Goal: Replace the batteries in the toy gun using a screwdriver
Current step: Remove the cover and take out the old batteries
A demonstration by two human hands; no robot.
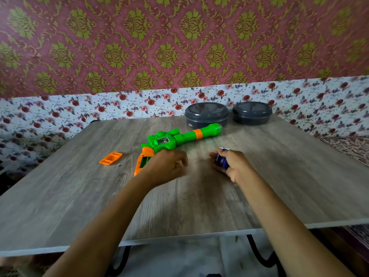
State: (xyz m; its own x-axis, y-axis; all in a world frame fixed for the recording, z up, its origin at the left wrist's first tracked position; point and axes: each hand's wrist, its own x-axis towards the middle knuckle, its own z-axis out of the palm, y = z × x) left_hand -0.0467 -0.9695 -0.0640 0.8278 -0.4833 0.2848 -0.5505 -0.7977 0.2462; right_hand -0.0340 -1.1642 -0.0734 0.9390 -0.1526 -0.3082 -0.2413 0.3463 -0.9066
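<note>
Toy gun (185, 136) lies flat mid-table (60, 196), green w/ an orange band. Barrel points to 2 o'clock, grip end to 7 o'clock w/ its slot open. Left hand (167, 166) sits at the grip's 3 o'clock side, fingers curled in; can't tell if they hold anything. Right hand (234, 166), approx 4 o'clock from the gun and apart from it, has fingers wrapped round blue batteries (221, 161). Orange cover (110, 158) lies at 9 o'clock of the grip, tiny screw (119, 165) just beside it. Dark lidded tub (206, 114) stands at the muzzle's 12 o'clock; second tub (252, 112) at its 3 o'clock.
</note>
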